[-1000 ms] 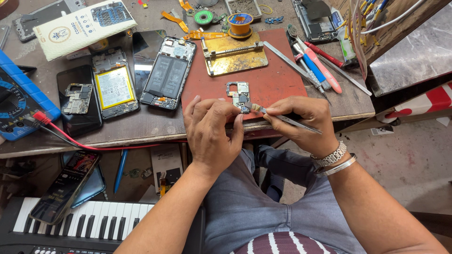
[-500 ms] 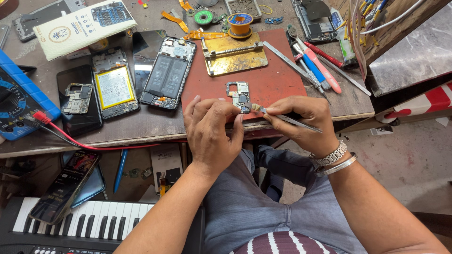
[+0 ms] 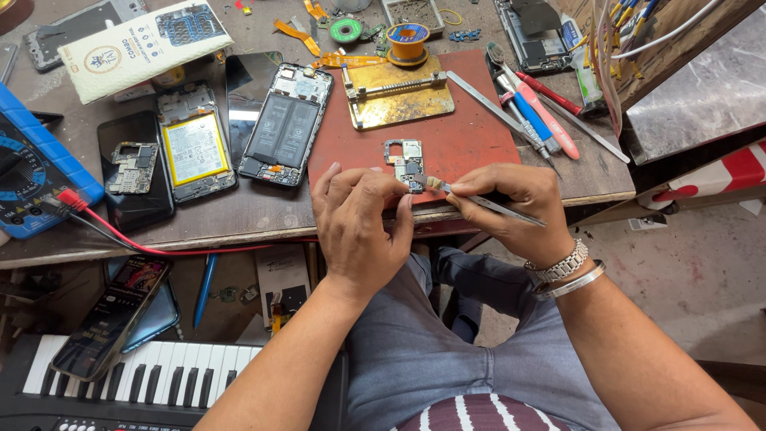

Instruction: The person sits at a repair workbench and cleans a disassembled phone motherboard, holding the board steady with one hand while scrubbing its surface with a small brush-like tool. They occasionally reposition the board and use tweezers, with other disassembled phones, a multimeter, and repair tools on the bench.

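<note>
Fingers (image 3: 375, 182) pinching circuit board (image 3: 405, 164) (left edge), brush (image 3: 479, 199) touching

1. White rectangular package (image 3: 144, 44), printed in black and gold, lying tilted at the bench's far left.
2. Dark glass phone screen (image 3: 249, 84), blank, just right of an opened phone with a yellow-labelled battery (image 3: 194, 148).
3. Black phone (image 3: 136, 172), screen down, near the left edge.
4. Phone with a lit, colourful screen (image 3: 112, 315), resting on the piano keyboard (image 3: 159, 383) below the bench.
</note>
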A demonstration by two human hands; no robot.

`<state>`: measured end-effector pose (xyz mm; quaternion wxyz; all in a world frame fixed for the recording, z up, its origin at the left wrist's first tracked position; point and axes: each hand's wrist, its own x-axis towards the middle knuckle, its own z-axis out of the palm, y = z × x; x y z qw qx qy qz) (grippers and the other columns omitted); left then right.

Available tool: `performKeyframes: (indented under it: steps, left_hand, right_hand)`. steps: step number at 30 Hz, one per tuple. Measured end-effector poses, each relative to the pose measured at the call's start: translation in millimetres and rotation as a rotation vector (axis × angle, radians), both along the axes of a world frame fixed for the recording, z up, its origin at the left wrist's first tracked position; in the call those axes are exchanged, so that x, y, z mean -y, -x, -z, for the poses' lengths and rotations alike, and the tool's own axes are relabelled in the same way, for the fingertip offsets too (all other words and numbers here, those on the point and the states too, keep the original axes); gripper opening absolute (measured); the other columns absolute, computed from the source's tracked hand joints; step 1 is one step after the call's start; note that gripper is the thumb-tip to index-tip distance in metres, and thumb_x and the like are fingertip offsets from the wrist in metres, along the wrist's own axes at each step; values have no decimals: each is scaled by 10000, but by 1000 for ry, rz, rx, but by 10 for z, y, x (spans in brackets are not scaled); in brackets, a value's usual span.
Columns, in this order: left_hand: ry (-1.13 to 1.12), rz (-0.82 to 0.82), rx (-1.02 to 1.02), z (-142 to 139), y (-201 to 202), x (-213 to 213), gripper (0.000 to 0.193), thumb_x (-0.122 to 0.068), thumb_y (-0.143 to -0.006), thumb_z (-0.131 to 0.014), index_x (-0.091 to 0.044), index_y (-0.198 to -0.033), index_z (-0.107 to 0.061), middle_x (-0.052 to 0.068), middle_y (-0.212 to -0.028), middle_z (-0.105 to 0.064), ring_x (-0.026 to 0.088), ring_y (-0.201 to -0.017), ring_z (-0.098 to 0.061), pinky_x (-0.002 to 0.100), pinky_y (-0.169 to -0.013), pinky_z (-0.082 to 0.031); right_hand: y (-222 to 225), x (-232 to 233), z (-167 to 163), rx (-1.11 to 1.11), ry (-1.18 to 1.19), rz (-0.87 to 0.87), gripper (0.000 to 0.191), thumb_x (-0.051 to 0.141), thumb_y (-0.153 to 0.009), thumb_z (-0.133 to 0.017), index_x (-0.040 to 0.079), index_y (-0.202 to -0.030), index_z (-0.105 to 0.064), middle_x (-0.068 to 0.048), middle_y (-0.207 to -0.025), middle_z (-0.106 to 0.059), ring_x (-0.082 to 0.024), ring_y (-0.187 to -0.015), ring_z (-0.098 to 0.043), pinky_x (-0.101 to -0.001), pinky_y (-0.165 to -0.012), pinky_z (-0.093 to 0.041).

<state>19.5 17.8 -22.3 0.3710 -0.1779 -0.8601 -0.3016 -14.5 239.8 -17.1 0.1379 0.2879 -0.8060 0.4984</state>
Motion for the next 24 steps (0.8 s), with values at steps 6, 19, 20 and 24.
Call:
performKeyframes:
  steps: [6, 19, 20, 24]
  left_hand:
    - [-2, 3, 0, -9, -1, -3, 216, -133, -938, -746, -153, -1092, -595, -26, -975, -692, 210, -1111, -626, 478, -1191, -315]
    - [7, -3, -3, 0, 3, -10, 222, -139, -941, -747, -158, -1097, -590, -30, -970, -693, 207, -1118, -623, 479, -1192, -316]
    - [6, -3, -3, 1, 3, -10, 223, -139, -941, -747, -158, -1097, -590, -29, -973, -694, 208, -1119, -623, 479, -1191, -316]
    - [6, -3, 0, 15, 3, -5, 228, -136, -937, -750, -158, -1098, -591, -32, -973, -690, 209, -1121, -624, 479, -1192, -317]
  right_hand:
    - [5, -7, 5, -4, 7, -9, 180, -12, -836, -818, 24, -1002, -758, -83, -982, -778, -134, -898, -757, -264, -802, -607]
    - [2, -19, 4, 9, 19, -10, 180, -27, -837, -806, 15, -1003, -750, -82, -995, -776, -134, -914, -755, -264, -817, -608]
    - [3, -20, 4, 9, 16, -13, 181, -26, -836, -806, 14, -1003, -750, -82, -993, -776, -133, -914, -755, -263, -817, -608]
    - [9, -24, 20, 13, 28, -10, 170, -24, -841, -809, 13, -997, -751, -83, -984, -775, -127, -906, -751, -259, -811, -606]
